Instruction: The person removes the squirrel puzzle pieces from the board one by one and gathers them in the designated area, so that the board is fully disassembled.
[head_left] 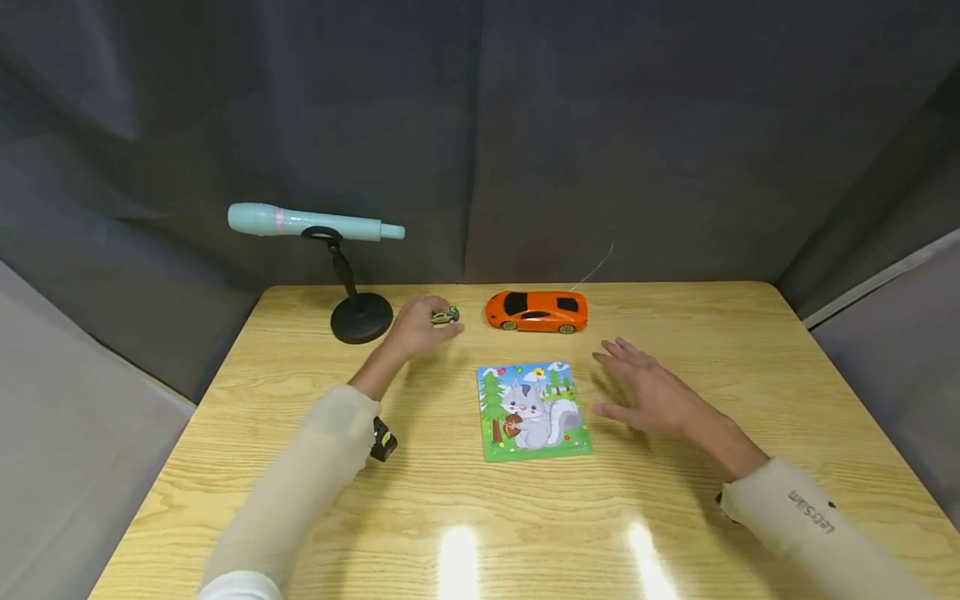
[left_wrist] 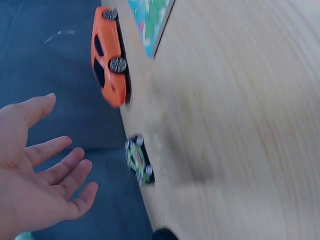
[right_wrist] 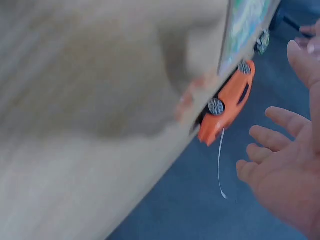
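My left hand (head_left: pixel 420 329) reaches to the far middle of the wooden table (head_left: pixel 525 525), right beside a small green toy car (head_left: pixel 446 315). The left wrist view shows that hand (left_wrist: pixel 42 175) with fingers spread and the small car (left_wrist: pixel 139 161) standing free on the table. An orange toy car (head_left: pixel 536 311) with a thin wire aerial stands just right of it. In front lies a squirrel picture puzzle (head_left: pixel 532 410). My right hand (head_left: pixel 648 392) hovers flat and empty to the right of the puzzle; the right wrist view shows its fingers (right_wrist: pixel 270 145) relaxed.
A pale blue microphone (head_left: pixel 311 222) lies across a black stand whose round base (head_left: pixel 362 318) sits just left of my left hand. Dark curtains close in the table's back and sides. A small black device (head_left: pixel 383 439) is strapped at my left wrist.
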